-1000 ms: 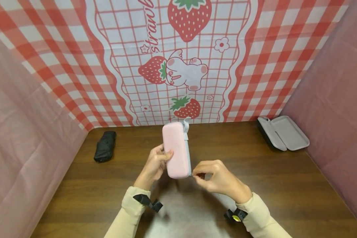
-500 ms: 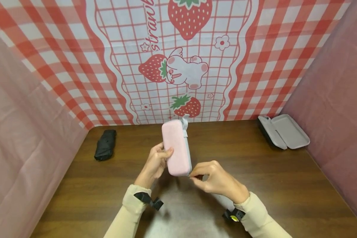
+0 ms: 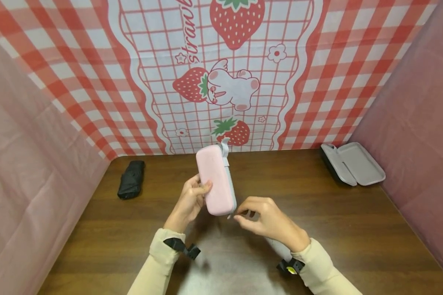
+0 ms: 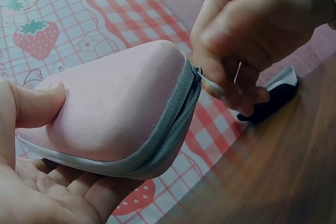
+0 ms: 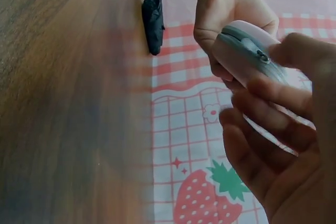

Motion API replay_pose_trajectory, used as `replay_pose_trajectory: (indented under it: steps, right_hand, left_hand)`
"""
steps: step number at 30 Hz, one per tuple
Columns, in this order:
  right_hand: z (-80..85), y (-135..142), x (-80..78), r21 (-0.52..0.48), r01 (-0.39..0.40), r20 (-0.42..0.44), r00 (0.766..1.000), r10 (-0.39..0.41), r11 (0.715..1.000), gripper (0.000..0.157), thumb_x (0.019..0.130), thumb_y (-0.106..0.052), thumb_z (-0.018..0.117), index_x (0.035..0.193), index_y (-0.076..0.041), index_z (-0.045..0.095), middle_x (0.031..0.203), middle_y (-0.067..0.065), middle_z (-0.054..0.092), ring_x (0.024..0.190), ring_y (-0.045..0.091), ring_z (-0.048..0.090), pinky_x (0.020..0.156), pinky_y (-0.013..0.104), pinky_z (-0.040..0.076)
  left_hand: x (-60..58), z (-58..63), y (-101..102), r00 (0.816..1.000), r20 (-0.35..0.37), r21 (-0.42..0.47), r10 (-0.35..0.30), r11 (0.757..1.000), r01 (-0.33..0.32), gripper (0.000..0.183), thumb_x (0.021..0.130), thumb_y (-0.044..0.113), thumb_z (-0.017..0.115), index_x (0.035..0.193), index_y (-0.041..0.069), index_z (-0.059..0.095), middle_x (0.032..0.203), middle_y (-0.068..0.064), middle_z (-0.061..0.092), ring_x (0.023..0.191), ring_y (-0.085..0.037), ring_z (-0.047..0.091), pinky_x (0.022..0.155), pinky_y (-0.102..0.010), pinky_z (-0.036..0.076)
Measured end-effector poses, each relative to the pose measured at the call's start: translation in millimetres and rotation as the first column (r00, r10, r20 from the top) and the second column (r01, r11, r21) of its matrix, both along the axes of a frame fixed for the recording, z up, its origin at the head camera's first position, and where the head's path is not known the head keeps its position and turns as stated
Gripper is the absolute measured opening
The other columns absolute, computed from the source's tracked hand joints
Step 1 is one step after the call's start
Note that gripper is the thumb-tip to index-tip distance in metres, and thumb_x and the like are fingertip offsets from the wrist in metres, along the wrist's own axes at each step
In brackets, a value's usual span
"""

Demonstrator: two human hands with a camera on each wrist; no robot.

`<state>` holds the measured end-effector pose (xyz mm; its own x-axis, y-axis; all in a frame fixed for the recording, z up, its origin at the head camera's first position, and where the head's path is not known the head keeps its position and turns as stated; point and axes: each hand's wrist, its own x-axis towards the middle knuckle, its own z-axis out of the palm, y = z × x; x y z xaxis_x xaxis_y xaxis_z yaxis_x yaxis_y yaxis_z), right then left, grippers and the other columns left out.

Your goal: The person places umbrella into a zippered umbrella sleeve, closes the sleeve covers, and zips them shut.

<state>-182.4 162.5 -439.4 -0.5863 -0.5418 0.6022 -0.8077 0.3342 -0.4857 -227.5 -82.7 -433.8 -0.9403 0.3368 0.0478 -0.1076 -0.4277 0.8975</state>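
Observation:
My left hand holds a pink zippered case, its thumb on the upper face and fingers beneath. The case is tilted above the table, with a pale strap at its far end. A grey zipper runs round its side. The zipper pull hangs at the near corner. Beside it is my right hand, fingers loosely bent and a gap between thumb and forefinger. In the right wrist view the thumb is close to the zipper slider; whether they touch I cannot tell.
A folded black item, perhaps a compact umbrella, lies at the table's back left. An opened case with grey lining lies at the back right. Behind the wooden table hangs a strawberry-print cloth; pink cloth covers both sides.
The right fingers, which pinched the zipper pull at the case's corner, have come off it, and the pull now hangs loose. The left hand and case have shifted slightly left and up.

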Motion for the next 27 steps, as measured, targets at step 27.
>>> replay_pose_trajectory:
  steps: [27]
  right_hand:
    - [-6.8,-6.3,3.3,-0.103,0.243,0.480,0.862,-0.166,0.965,0.033,0.088,-0.019,0.081,0.111,-0.001,0.067,0.100,0.014,0.075,0.087,0.011,0.074,0.072,0.026,0.061]
  left_hand:
    - [10.4,-2.9,21.2,0.999,0.012,0.038,-0.050,0.998,0.049,0.055,0.096,-0.007,0.056,0.147,-0.001,0.037,0.112,-0.005,0.067,0.097,-0.017,0.072,0.083,-0.032,0.060]
